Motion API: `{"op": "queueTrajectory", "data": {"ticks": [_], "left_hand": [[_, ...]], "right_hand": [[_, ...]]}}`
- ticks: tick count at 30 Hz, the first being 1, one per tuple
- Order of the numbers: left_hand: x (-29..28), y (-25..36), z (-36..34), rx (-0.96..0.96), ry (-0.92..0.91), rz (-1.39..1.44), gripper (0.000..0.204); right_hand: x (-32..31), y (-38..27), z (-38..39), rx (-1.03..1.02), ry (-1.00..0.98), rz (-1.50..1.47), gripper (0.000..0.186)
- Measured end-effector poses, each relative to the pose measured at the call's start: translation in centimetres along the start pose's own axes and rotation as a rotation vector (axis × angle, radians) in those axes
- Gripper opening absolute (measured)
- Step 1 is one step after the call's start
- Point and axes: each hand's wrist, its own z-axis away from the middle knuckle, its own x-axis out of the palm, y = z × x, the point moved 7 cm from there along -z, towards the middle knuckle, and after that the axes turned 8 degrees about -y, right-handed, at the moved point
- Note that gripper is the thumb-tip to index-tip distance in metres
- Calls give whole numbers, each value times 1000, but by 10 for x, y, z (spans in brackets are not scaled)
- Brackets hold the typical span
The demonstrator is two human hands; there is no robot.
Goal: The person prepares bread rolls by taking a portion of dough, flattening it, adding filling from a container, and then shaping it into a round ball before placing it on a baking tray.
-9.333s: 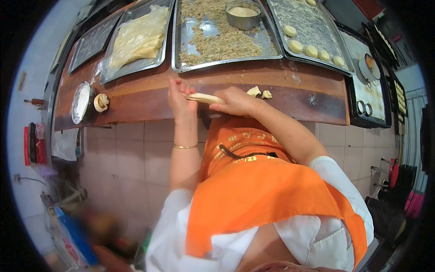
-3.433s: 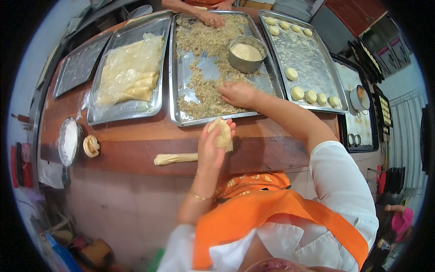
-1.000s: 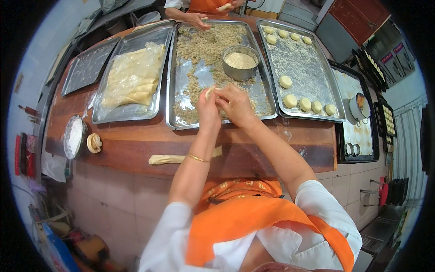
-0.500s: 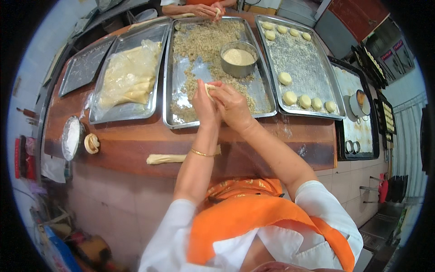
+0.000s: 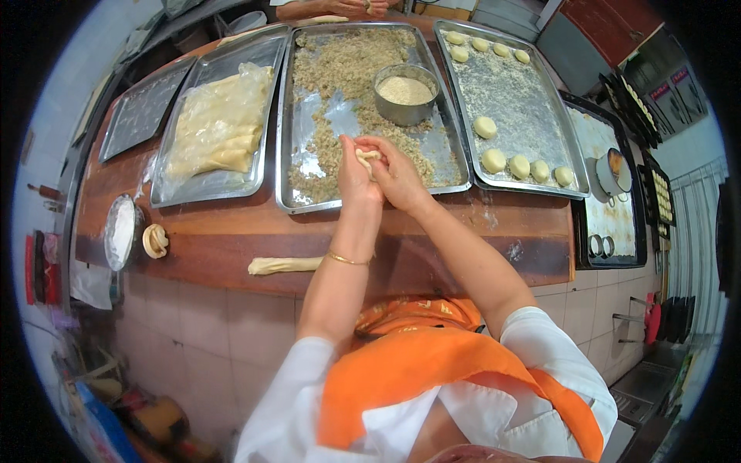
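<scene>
Just above the near part of the steel tray of crumbly filling (image 5: 324, 185), both hands are cupped round a small piece of pale dough (image 5: 367, 157). My left hand (image 5: 356, 179) holds it from the left, and my right hand (image 5: 397, 174) closes its fingers on it from the right. Below them a dough rope (image 5: 282, 265) lies on the wooden table (image 5: 201, 231), partly behind my left forearm. A round metal container (image 5: 405, 92) of pale crumbs stands in the filling tray.
Left are a tray of plastic-covered dough (image 5: 220, 127), an empty tray (image 5: 139, 112), a flour bowl (image 5: 122, 231) and coiled dough (image 5: 154, 241). Right are a floured tray (image 5: 525, 108) with dough rounds and a black-rimmed tray (image 5: 617, 231). A co-worker's hands (image 5: 374, 6) show beyond the table.
My right hand has left the filling and joined my left on the dough piece, which was flat and now looks folded. The co-worker's hands have moved back from the filling tray.
</scene>
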Motion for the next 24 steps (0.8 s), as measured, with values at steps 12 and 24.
{"op": "queueTrajectory", "data": {"ticks": [12, 24], "left_hand": [[-5, -2, 4, 145, -62, -232, 24], [10, 3, 33, 4, -204, -346, 25]], "right_hand": [[6, -10, 9, -12, -33, 89, 50], [5, -7, 12, 285, -239, -294, 50]]}}
